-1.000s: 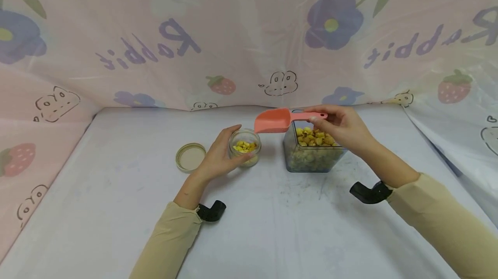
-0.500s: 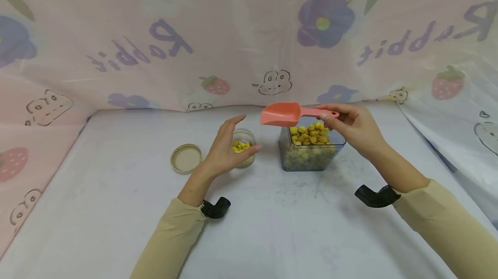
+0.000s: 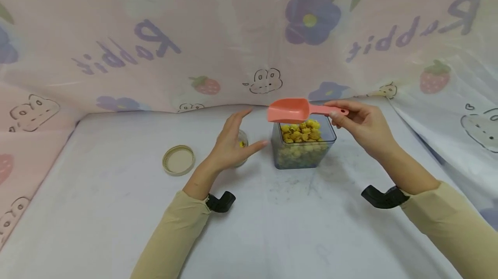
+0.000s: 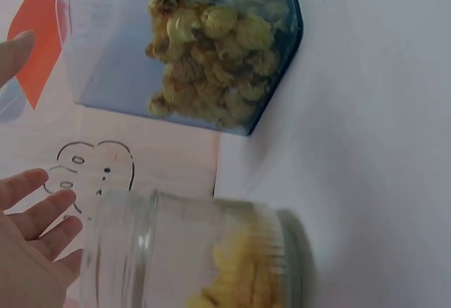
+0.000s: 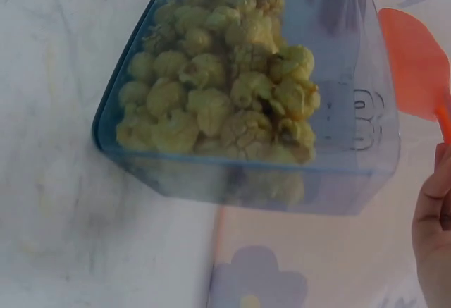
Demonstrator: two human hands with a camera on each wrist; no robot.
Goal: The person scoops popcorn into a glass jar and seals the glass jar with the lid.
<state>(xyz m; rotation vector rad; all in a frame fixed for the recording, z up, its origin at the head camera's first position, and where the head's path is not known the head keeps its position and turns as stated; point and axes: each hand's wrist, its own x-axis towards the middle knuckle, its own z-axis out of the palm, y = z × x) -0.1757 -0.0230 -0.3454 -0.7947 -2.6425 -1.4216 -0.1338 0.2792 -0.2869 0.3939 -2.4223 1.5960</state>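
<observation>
My right hand point(image 3: 363, 129) pinches the handle of a coral plastic scoop point(image 3: 289, 111), held level above a clear bluish box point(image 3: 299, 158). Inside the box sits yellow popcorn point(image 3: 301, 134), heaped partway up. The scoop's bowl shows no popcorn. My left hand point(image 3: 229, 142) has its fingers and thumb spread, apart from the small glass jar point(image 4: 183, 251) and raised beside its mouth. In the head view that hand hides most of the jar. A little yellow popcorn point(image 4: 243, 273) lies at the jar's bottom.
A round beige lid point(image 3: 178, 160) lies inside-up on the white table point(image 3: 272, 231), left of the left hand. A patterned pink curtain point(image 3: 225, 41) hangs along the back and sides. Black wrist mounts point(image 3: 220, 202) stick out from both sleeves.
My left hand has come off the jar and its fingers have spread. My right hand has carried the scoop right, from beside the jar to over the box. The head view has shifted.
</observation>
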